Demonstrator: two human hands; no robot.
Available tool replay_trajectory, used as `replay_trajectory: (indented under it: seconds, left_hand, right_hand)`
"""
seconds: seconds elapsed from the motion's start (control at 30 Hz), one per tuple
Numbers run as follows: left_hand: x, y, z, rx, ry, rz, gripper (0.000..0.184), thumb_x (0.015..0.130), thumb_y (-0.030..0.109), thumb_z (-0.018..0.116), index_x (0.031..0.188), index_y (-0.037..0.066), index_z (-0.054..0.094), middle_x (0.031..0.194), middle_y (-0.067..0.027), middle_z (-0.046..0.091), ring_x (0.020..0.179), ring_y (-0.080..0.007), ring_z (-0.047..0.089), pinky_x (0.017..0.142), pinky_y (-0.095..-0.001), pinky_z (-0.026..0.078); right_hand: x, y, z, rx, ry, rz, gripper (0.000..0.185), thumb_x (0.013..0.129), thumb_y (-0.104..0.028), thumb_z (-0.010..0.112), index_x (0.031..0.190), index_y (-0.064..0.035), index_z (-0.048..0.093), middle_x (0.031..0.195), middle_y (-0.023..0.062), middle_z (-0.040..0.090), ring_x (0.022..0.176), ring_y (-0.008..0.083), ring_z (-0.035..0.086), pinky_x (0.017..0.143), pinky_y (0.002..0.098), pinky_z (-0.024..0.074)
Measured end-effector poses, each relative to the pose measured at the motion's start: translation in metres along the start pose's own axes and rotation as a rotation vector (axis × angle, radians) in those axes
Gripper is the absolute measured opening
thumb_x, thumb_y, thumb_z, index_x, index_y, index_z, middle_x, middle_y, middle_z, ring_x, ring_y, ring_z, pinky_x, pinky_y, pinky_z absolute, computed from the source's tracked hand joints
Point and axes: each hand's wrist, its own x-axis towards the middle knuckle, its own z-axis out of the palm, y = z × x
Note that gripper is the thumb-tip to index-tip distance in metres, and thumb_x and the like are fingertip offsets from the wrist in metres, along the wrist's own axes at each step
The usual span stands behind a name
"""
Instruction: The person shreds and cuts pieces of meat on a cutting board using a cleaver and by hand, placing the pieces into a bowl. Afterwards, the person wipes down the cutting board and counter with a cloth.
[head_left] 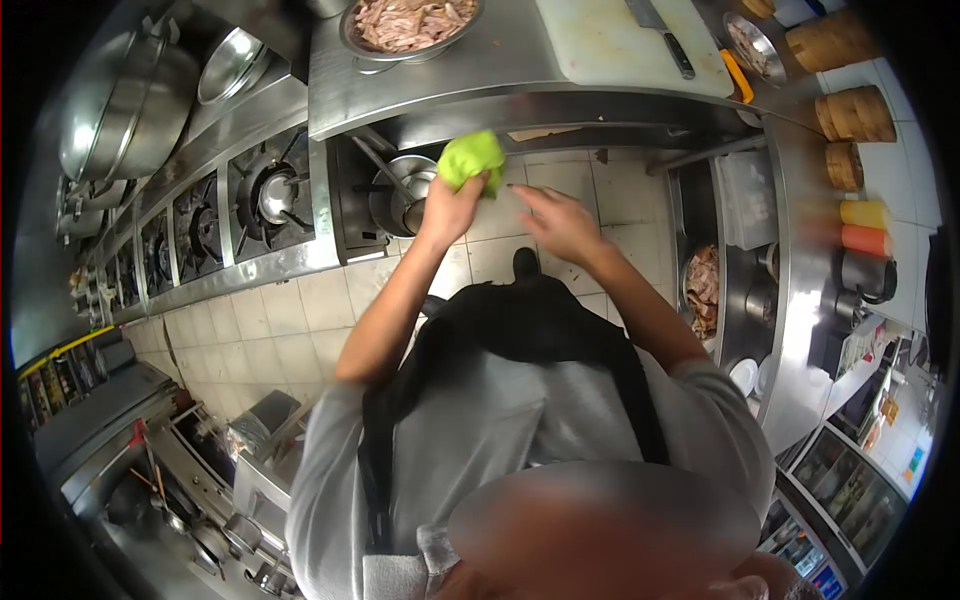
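A bright green cloth [470, 160] is bunched up in my left hand [453, 208], in front of the steel counter's edge. My right hand [562, 222] is a little to the right of the cloth, fingers apart and holding nothing. Below and left of the cloth, a steel pot [385, 208] stands on a low shelf. On the counter [500, 65] beyond my hands are a steel bowl of sliced meat [415, 22] and a white cutting board [610, 50]. A knife with a black handle [679, 53] lies on the board.
Gas burners [275, 195] line the left side, with large steel pots [130, 105] behind them. A steel counter [805, 290] runs down the right, above a shelf with a tray of cooked meat [703, 290]. Tiled floor [310, 310] shows below.
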Motion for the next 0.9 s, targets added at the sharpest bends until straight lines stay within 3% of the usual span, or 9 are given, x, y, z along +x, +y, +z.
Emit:
replay_trajectory:
  seconds: [0.13,0.2,0.27,0.33,0.47,0.53,0.6,0.73,0.9]
  left_hand:
    - [0.095,0.058,0.053,0.654,0.103,0.507,0.062,0.080,0.008,0.075,0.139,0.020,0.061,0.131,-0.0183,0.061,0.121,-0.0410,0.059,0.101,-0.0463,0.050]
    - [0.153,0.060,0.065,0.888,0.173,0.664,0.071,0.077,0.006,0.077,0.143,0.025,0.057,0.136,-0.0164,0.060,0.124,-0.0372,0.058,0.102,-0.0472,0.049]
    - [0.207,0.038,0.073,1.075,0.278,0.589,0.062,0.082,0.017,0.078,0.141,0.025,0.060,0.142,-0.0136,0.059,0.129,-0.0392,0.056,0.104,-0.0479,0.049]
    - [0.239,0.021,0.083,1.165,0.276,0.269,0.047,0.086,0.021,0.072,0.133,0.022,0.066,0.133,-0.0149,0.063,0.124,-0.0381,0.059,0.101,-0.0490,0.050]
    - [0.272,0.064,0.097,0.706,0.018,0.152,0.042,0.089,0.024,0.071,0.130,0.018,0.067,0.125,-0.0186,0.064,0.116,-0.0403,0.061,0.098,-0.0486,0.052]
    - [0.290,0.080,0.102,0.746,0.142,0.463,0.041,0.091,0.027,0.069,0.130,0.016,0.066,0.120,-0.0204,0.064,0.112,-0.0415,0.062,0.098,-0.0474,0.052]
    - [0.328,0.096,0.108,0.751,0.169,0.524,0.040,0.091,0.027,0.069,0.129,0.017,0.067,0.119,-0.0193,0.064,0.114,-0.0403,0.062,0.098,-0.0479,0.052]
    - [0.391,0.110,0.125,0.791,0.163,0.445,0.041,0.090,0.031,0.070,0.128,0.018,0.068,0.120,-0.0150,0.065,0.116,-0.0371,0.062,0.099,-0.0470,0.051]
    - [0.433,0.113,0.136,0.817,0.146,0.439,0.042,0.089,0.031,0.070,0.128,0.017,0.068,0.124,-0.0122,0.066,0.118,-0.0357,0.062,0.101,-0.0463,0.051]
  right_hand:
    - [-0.078,0.078,-0.073,-0.098,0.180,0.164,0.031,0.096,-0.021,0.066,0.125,-0.0096,0.068,0.107,0.0144,0.074,0.094,0.0340,0.072,0.083,0.0433,0.0575]
    - [-0.118,0.099,-0.101,-0.130,0.213,0.319,0.031,0.096,-0.020,0.067,0.125,-0.0097,0.069,0.104,0.0147,0.075,0.090,0.0338,0.073,0.079,0.0424,0.0573]
    - [-0.149,0.112,-0.114,-0.149,0.256,0.405,0.031,0.096,-0.020,0.067,0.125,-0.0099,0.069,0.102,0.0146,0.075,0.088,0.0338,0.073,0.078,0.0418,0.0572]
    - [-0.166,0.119,-0.124,-0.098,0.323,0.539,0.029,0.096,-0.020,0.068,0.123,-0.0096,0.070,0.100,0.0144,0.075,0.084,0.0328,0.072,0.075,0.0398,0.0572]
    - [-0.143,0.139,-0.149,-0.022,0.495,0.560,0.027,0.097,-0.019,0.069,0.121,-0.0096,0.071,0.100,0.0133,0.075,0.082,0.0300,0.072,0.075,0.0377,0.0570]
    - [-0.102,0.156,-0.175,-0.138,0.572,0.433,0.024,0.096,-0.018,0.070,0.119,-0.0101,0.073,0.100,0.0115,0.075,0.084,0.0268,0.073,0.076,0.0361,0.0569]
    - [-0.047,0.164,-0.198,-0.051,0.712,0.266,0.025,0.097,-0.017,0.069,0.120,-0.0107,0.072,0.104,0.0100,0.075,0.087,0.0258,0.073,0.077,0.0345,0.0568]
    - [0.067,0.188,-0.249,-0.311,0.648,0.406,0.043,0.095,-0.025,0.067,0.135,-0.0114,0.065,0.123,0.0138,0.070,0.105,0.0309,0.071,0.089,0.0425,0.0566]
    - [0.163,0.233,-0.259,-0.570,0.404,0.503,0.041,0.094,-0.029,0.063,0.130,-0.0079,0.064,0.126,0.0169,0.068,0.111,0.0364,0.068,0.095,0.0482,0.0548]
